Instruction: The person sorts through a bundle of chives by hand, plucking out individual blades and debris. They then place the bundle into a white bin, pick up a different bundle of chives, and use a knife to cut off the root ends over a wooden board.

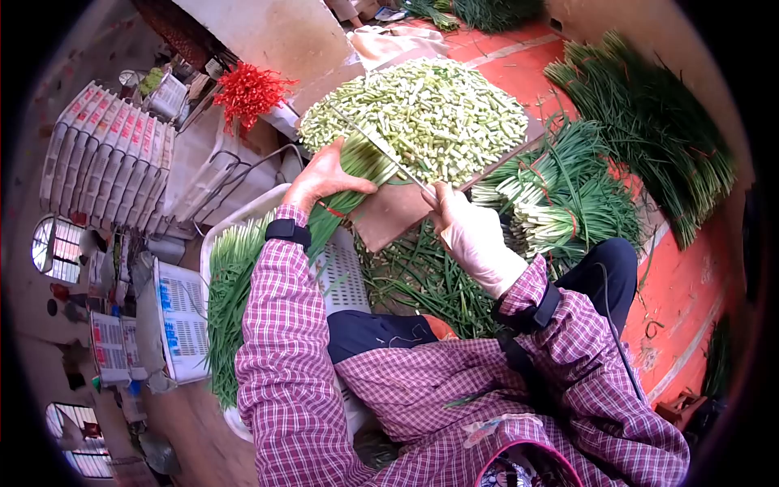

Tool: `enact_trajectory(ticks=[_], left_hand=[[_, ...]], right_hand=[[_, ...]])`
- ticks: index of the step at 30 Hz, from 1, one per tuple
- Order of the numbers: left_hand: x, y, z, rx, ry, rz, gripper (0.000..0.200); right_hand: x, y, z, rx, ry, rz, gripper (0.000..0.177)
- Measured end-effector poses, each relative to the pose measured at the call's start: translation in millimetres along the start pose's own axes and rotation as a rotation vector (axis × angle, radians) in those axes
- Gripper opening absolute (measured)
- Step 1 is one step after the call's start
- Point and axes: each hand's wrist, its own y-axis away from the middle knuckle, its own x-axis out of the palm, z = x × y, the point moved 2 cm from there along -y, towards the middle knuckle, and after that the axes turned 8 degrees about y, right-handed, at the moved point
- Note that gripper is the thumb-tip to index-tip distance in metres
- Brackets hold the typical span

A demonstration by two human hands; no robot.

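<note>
My left hand is wrapped over a bunch of chives, thumb stretched across the pale stalk ends on a wooden board. Their green leaves trail back past a red tie toward my left forearm. My right hand, in a pale covering, grips a knife. Its long thin blade slants up and left across the stalk ends, close to my left fingers. Behind the blade, a large heap of short cut stalks covers most of the board.
Tied chive bunches lie right of the board, with more bundles on the red floor. A white basket holding chives stands at my left. Loose leaves lie below the board. Red ties hang beside stacked crates.
</note>
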Motion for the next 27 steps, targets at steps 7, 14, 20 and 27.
enact_trajectory(ticks=[7,14,20,27], left_hand=[[20.3,9.3,-34.8,-0.042,-0.306,-0.106,0.103],[31.2,6.6,-31.8,-0.061,-0.422,-0.175,0.088],[32.5,4.5,-26.9,-0.047,-0.458,-0.206,0.087],[32.0,3.3,-28.2,-0.047,-0.447,-0.202,0.08]], right_hand=[[-2.4,3.5,-8.0,-0.049,-0.041,-0.035,0.022],[-31.7,-3.7,-2.8,0.014,-0.194,-0.022,0.025],[-31.0,0.6,-2.1,0.001,-0.164,-0.007,0.024],[-18.2,-2.4,-1.2,0.042,0.028,0.132,0.022]])
